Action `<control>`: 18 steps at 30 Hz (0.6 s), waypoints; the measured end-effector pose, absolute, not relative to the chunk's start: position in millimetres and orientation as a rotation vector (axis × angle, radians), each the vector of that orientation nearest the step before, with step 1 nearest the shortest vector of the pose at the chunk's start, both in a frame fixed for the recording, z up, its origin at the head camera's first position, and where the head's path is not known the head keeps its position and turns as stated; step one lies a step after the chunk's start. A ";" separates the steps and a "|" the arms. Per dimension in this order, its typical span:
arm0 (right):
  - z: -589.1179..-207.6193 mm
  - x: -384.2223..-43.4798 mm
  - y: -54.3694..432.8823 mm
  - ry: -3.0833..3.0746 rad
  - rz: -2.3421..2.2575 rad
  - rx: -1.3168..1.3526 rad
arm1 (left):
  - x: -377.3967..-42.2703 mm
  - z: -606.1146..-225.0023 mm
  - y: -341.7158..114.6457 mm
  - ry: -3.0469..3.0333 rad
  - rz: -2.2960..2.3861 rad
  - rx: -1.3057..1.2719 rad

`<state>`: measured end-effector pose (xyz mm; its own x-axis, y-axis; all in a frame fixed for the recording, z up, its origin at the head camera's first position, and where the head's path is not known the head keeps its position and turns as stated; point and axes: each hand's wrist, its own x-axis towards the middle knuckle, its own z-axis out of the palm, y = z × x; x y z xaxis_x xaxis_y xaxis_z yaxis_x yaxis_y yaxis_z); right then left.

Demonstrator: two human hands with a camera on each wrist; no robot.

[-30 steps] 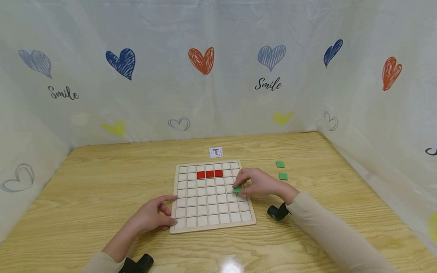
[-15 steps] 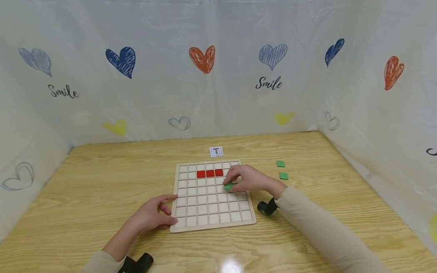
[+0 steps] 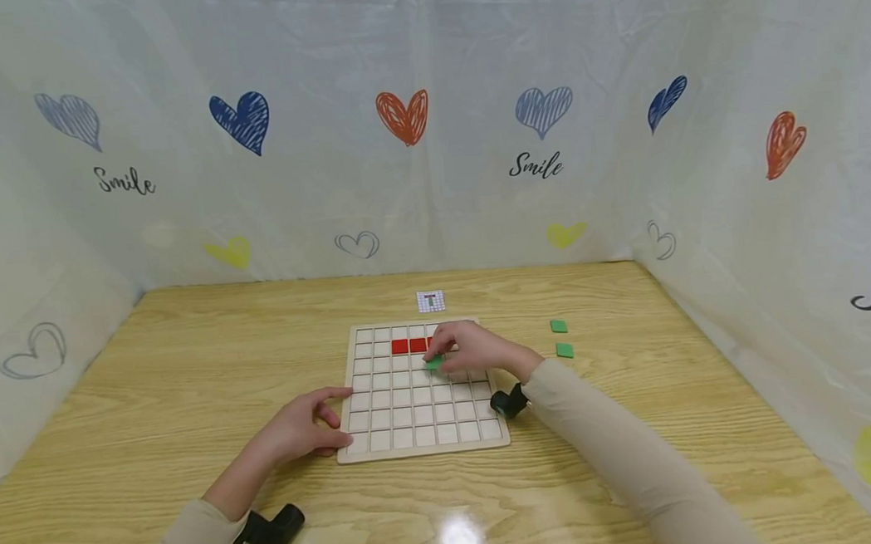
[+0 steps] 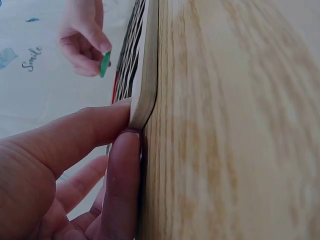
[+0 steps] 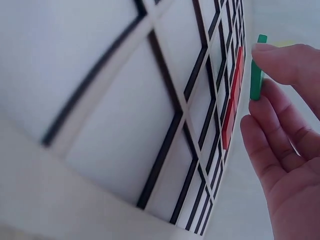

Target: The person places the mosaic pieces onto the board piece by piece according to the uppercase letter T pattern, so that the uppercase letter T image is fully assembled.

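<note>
While the left hand (image 3: pixel 291 432) rests a spread thumb and finger on the grid board (image 3: pixel 402 399), apparently steadying it, the right hand (image 3: pixel 478 348) pinches a green tile (image 3: pixel 432 363) narrowly above it, near the red tiles (image 3: pixel 408 346); two loose green tiles (image 3: pixel 563 351) lie right of it on the tabletop (image 3: pixel 223 343), probably for easy reach.

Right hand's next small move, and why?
Probably ease the green tile into the cell in front of the middle red tile: the right hand pinches it clear of the board, and the card appears to show green centred under red.
</note>
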<state>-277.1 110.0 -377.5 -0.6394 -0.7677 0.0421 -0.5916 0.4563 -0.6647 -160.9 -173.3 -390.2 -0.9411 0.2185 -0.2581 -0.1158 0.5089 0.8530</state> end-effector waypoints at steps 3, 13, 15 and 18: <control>-378.4 -280.8 105.2 2.457 -0.932 -1.185 | -160.2 -389.4 -173.1 2.423 1.405 0.079; -381.4 -287.7 92.8 2.457 -0.906 -1.238 | -160.0 -390.4 -173.6 2.433 1.398 0.070; -382.6 -288.5 90.9 2.461 -0.895 -1.234 | -160.3 -390.6 -173.8 2.427 1.404 0.079; -383.5 -289.1 87.5 2.468 -0.870 -1.238 | -160.5 -390.5 -174.1 2.422 1.411 0.089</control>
